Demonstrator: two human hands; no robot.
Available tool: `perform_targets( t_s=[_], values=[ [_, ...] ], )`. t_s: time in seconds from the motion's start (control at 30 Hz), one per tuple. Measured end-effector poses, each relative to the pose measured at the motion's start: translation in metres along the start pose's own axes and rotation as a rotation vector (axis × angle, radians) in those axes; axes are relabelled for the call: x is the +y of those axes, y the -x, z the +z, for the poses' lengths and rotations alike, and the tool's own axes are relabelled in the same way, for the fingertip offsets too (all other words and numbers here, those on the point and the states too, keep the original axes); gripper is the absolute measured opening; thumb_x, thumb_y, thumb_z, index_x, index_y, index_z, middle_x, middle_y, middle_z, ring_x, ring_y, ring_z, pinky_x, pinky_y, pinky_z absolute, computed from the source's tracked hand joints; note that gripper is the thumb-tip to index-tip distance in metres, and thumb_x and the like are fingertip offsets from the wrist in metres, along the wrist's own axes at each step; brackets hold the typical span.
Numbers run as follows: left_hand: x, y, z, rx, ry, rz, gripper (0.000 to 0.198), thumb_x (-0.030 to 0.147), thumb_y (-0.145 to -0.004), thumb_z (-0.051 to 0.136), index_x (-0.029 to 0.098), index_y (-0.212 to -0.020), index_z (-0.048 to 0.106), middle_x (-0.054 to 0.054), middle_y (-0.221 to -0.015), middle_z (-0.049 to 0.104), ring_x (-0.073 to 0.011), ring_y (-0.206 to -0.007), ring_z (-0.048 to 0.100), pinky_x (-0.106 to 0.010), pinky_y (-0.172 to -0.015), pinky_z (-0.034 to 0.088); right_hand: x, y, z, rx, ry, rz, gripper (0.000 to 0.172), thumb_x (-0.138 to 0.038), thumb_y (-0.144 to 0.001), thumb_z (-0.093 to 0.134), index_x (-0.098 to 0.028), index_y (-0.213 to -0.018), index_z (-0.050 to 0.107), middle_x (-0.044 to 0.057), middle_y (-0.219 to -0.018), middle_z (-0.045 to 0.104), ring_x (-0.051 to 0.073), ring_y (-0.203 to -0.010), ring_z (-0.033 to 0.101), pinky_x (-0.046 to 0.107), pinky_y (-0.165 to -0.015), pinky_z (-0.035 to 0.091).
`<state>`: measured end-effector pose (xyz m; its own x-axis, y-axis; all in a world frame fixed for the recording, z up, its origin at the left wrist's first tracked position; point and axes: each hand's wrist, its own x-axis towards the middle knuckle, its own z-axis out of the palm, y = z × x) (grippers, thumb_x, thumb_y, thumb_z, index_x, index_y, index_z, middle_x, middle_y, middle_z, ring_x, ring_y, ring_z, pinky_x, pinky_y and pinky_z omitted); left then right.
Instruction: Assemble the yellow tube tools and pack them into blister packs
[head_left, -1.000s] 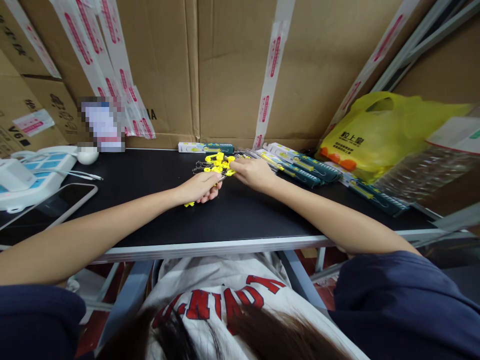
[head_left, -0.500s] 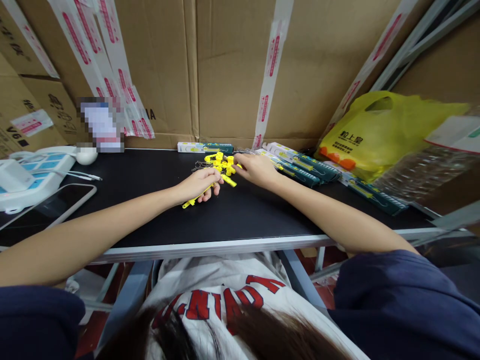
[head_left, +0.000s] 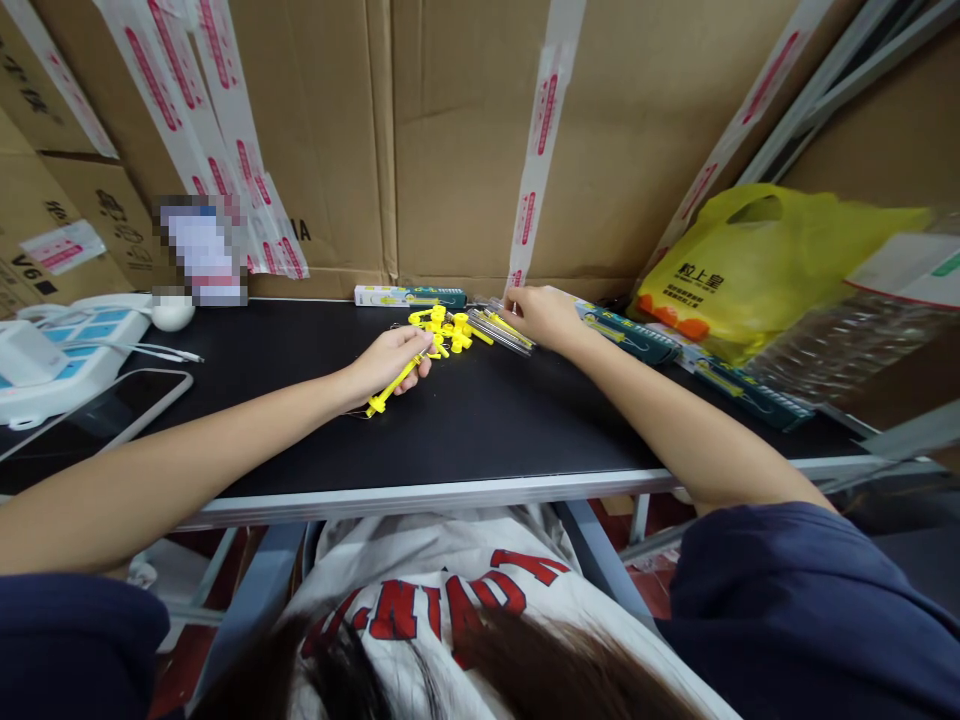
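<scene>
My left hand (head_left: 390,362) is closed round a thin yellow tool (head_left: 390,388) whose end pokes out below my fingers, just off a small heap of yellow parts (head_left: 444,328) on the black table (head_left: 300,440). My right hand (head_left: 541,314) reaches to the back of the table, its fingers pinched on a clear plastic sleeve (head_left: 501,328) beside a row of green and white packaged tools (head_left: 622,334).
A white power strip (head_left: 67,350) with cables and a phone (head_left: 97,412) lie at the left. One packaged tool (head_left: 411,296) lies against the cardboard boxes (head_left: 450,130) at the back. A yellow plastic bag (head_left: 765,262) and clear packets fill the right end.
My right hand has left the yellow heap and moved back and right onto the clear sleeve. My left hand has turned slightly, keeping the yellow tool.
</scene>
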<state>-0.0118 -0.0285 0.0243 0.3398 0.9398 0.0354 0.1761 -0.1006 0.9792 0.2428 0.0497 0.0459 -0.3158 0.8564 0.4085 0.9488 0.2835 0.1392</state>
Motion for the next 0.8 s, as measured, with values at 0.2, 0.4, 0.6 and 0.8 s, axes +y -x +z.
perform_targets(
  t_s=[0.2, 0.4, 0.6, 0.8],
  values=[
    [0.003, 0.0, 0.001, 0.06, -0.011, 0.033, 0.014, 0.022, -0.096, 0.05, 0.013, -0.09, 0.058, 0.003, -0.066, 0.06, -0.0047, -0.04, 0.053, -0.016, -0.036, 0.041, -0.003, 0.003, 0.007, -0.142, 0.059, -0.062, 0.033, -0.047, -0.087, 0.056, -0.018, -0.097, 0.066, 0.014, -0.101, 0.073, 0.028, -0.091, 0.066, 0.031, -0.066, 0.04],
    [0.004, 0.0, 0.0, 0.07, -0.021, 0.032, 0.011, 0.02, -0.095, 0.05, 0.013, -0.089, 0.056, 0.001, -0.072, 0.063, -0.0058, -0.043, 0.058, -0.017, -0.038, 0.046, -0.011, 0.007, 0.004, -0.211, 0.092, -0.061, 0.035, -0.046, -0.085, 0.057, -0.016, -0.1, 0.068, 0.017, -0.098, 0.072, 0.031, -0.09, 0.067, 0.034, -0.067, 0.045],
    [0.0, -0.001, -0.002, 0.074, -0.039, 0.048, 0.011, 0.023, -0.093, 0.055, 0.013, -0.088, 0.056, -0.002, -0.08, 0.068, -0.0058, -0.046, 0.06, -0.017, -0.04, 0.048, -0.02, 0.009, -0.002, -0.22, 0.106, 0.003, 0.032, -0.041, -0.082, 0.061, -0.013, -0.095, 0.071, 0.019, -0.097, 0.072, 0.034, -0.092, 0.067, 0.038, -0.072, 0.048],
    [0.001, 0.0, 0.0, 0.076, -0.081, 0.067, 0.014, 0.024, -0.093, 0.057, 0.014, -0.084, 0.053, -0.003, -0.081, 0.069, -0.0053, -0.045, 0.059, -0.016, -0.037, 0.046, -0.003, 0.0, -0.014, -0.109, -0.347, 0.102, 0.021, -0.036, -0.08, 0.064, -0.016, -0.074, 0.062, 0.01, -0.07, 0.067, 0.021, -0.065, 0.061, 0.033, -0.061, 0.045]
  ],
)
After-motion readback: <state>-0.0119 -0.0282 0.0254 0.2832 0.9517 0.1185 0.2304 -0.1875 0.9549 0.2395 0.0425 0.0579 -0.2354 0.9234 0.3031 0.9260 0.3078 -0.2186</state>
